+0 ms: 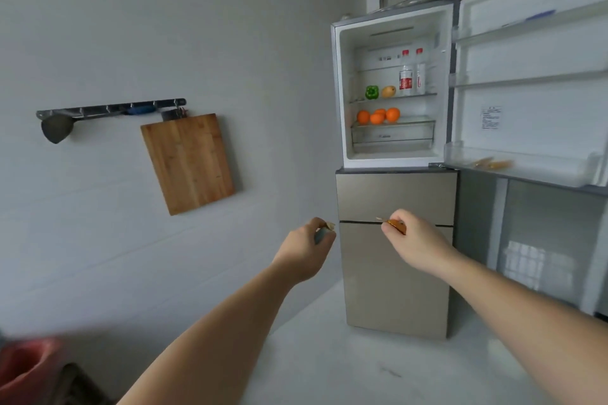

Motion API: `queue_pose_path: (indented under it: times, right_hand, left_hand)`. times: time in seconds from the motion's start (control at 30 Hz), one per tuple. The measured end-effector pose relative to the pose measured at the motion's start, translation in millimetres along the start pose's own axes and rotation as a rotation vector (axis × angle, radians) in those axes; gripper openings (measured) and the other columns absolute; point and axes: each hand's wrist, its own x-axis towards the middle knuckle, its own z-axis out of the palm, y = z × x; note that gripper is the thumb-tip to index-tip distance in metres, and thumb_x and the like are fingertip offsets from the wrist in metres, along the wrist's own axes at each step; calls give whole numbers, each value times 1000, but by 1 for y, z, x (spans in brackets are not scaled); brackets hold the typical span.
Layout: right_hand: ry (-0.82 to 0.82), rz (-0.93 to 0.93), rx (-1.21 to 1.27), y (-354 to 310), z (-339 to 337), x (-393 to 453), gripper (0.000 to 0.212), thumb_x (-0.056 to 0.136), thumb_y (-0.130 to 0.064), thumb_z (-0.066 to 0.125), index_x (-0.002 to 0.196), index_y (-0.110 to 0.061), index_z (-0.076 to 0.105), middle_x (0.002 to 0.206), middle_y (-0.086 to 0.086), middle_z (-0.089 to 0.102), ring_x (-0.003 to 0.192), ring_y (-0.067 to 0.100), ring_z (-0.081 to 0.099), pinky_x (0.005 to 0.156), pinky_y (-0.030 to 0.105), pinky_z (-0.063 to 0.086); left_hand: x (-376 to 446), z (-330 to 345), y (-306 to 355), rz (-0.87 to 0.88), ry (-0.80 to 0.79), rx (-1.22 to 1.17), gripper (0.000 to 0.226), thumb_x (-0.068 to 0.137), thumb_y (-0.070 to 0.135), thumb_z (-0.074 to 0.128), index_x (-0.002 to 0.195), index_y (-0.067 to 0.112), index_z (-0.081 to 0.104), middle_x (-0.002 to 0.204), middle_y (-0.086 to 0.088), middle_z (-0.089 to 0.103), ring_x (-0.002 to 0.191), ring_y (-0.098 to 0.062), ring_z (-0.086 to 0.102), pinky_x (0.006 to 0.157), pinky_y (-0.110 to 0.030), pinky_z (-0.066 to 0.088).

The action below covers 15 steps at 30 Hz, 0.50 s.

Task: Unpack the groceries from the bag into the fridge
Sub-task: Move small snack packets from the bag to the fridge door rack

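Note:
The fridge [394,197] stands ahead with its upper door [533,52] swung open to the right. Inside are two water bottles [411,76], a green pepper [371,92], a mango [389,91] and several oranges [378,116]. The door's lowest bin [513,171] holds small orange-brown wrapped items [492,164]. My left hand [309,246] grips a small wrapped item [325,230], mostly hidden by my fingers. My right hand [414,240] pinches a small orange wrapped item [394,225]. Both hands are raised in front of the fridge's lower drawers. The bag may be the blurred red shape [26,368] at bottom left.
A wooden cutting board [187,163] and a dark spatula [56,130] hang from a metal rail [108,107] on the white tiled wall to the left. A glass-fronted cabinet [539,246] stands right of the fridge. The floor [378,368] is pale.

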Motion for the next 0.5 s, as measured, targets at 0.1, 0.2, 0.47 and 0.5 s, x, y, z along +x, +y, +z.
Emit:
queue_pose_path:
  times: [0.1, 0.2, 0.47, 0.5]
  right_hand:
    - [-16, 13, 18, 11, -17, 3, 23, 94, -34, 45, 81, -16, 49, 65, -2, 50, 58, 20, 46, 55, 31, 34]
    - [-14, 13, -7, 23, -35, 6, 22, 95, -32, 44, 80, -17, 48, 64, -3, 48, 57, 18, 44, 55, 31, 33]
    - [15, -10, -55, 33, -41, 50, 20, 97, -34, 44, 85, -19, 51, 66, -2, 51, 57, 17, 47, 55, 33, 37]
    - [10, -13, -60, 33, -37, 58, 20, 97, -34, 44, 85, -20, 50, 66, -3, 51, 57, 17, 47, 55, 33, 38]
  left_hand:
    - [16, 9, 18, 35, -5, -20, 20, 97, 38, 45, 106, 23, 55, 69, 4, 55, 57, -13, 48, 52, -25, 38]
    - [32, 20, 36, 67, -15, -54, 20, 96, 38, 46, 105, 23, 56, 70, 4, 56, 57, -13, 47, 55, -25, 40]
    - [82, 29, 42, 111, -25, -85, 22, 94, 39, 51, 107, 24, 59, 85, -3, 65, 59, -13, 50, 58, -25, 43]
    - [90, 31, 38, 107, -26, -85, 22, 94, 40, 51, 107, 24, 59, 88, -4, 66, 60, -14, 50, 59, -26, 44]
